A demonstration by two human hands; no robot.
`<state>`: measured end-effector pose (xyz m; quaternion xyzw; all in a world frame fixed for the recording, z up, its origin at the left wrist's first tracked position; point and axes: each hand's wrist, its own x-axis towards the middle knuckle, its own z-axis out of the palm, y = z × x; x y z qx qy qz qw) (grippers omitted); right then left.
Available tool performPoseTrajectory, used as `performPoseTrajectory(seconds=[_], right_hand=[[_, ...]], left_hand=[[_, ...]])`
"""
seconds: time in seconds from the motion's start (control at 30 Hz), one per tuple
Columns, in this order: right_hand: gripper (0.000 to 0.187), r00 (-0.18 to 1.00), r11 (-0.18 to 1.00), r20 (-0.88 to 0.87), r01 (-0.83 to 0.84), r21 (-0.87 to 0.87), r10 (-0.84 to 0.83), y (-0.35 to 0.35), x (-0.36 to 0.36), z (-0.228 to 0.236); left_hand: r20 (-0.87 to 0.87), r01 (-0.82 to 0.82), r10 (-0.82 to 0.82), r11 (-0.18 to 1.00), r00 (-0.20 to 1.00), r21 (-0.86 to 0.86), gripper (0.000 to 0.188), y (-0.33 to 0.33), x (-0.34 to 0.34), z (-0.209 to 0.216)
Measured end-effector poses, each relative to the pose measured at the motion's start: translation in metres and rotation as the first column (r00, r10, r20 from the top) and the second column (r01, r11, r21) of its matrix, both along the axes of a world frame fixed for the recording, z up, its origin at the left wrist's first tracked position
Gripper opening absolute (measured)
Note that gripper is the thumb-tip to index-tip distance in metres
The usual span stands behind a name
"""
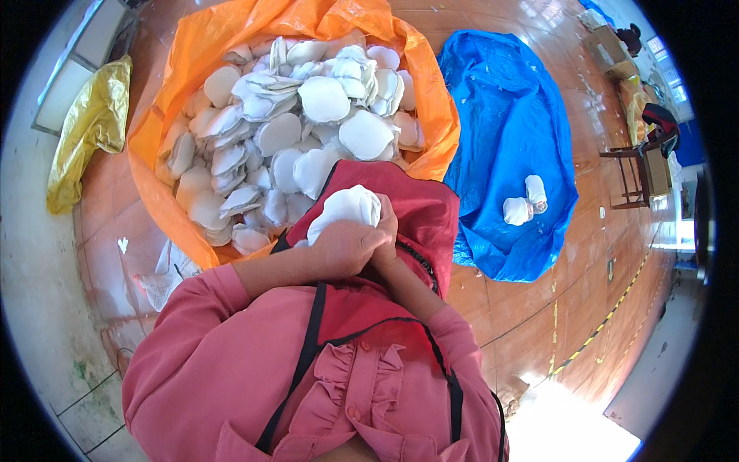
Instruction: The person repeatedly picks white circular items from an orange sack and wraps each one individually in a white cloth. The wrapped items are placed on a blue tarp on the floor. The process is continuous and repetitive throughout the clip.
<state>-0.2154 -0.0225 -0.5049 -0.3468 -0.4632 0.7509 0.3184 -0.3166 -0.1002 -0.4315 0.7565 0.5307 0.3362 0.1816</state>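
Observation:
Over my red apron (416, 200), a white, rounded fabric pad (346, 209) or small stack of pads is bunched between my hands. My left hand (339, 250) closes around its near side, the back of the hand hiding most of the fingers. My right hand (387, 228) grips the right edge with bent fingers. Just beyond them, a heap of similar white pads (323, 98), some stacked together, fills a large open orange plastic bag (431, 100).
A blue plastic sheet or bag (500, 115) lies right of the orange one, with white bundles (517, 211) on it. A yellow plastic bag (92, 135) rests by the left wall. A wooden stool (633, 173) and cardboard box (612, 52) stand at the far right.

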Motion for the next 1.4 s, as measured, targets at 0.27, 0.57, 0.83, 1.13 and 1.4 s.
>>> performPoseTrajectory(seconds=[0.27, 0.57, 0.83, 1.13, 1.4], right_hand=[[0.014, 0.81, 0.949, -0.573, -0.071, -0.307, -0.125, 0.004, 0.004, 0.03], [0.021, 0.899, 0.987, -0.437, 0.08, 0.142, -0.01, 0.025, 0.025, 0.03], [0.033, 0.944, 0.99, -0.329, 0.054, 0.131, -0.008, 0.014, 0.04, 0.01], [0.035, 0.977, 0.993, -0.209, -0.067, -0.093, 0.046, -0.003, 0.021, 0.024], [0.03, 0.957, 0.957, -0.219, -0.231, -0.176, 0.191, 0.0, 0.032, 0.004]], left_hand=[[-0.152, 0.034, -0.024, 0.997, 0.988, 0.063, 0.028, -0.004, 0.01, 0.033], [0.027, -0.407, 0.411, 0.89, 0.911, 0.204, 0.043, 0.006, -0.012, 0.068], [0.121, -0.437, 0.44, 0.898, 0.89, -0.054, 0.037, -0.008, -0.01, 0.054], [0.008, -0.535, 0.547, 0.814, 0.837, 0.225, 0.024, 0.003, -0.022, 0.016], [-0.049, -0.323, 0.374, 0.853, 0.926, 0.409, 0.028, -0.018, -0.009, 0.0]])
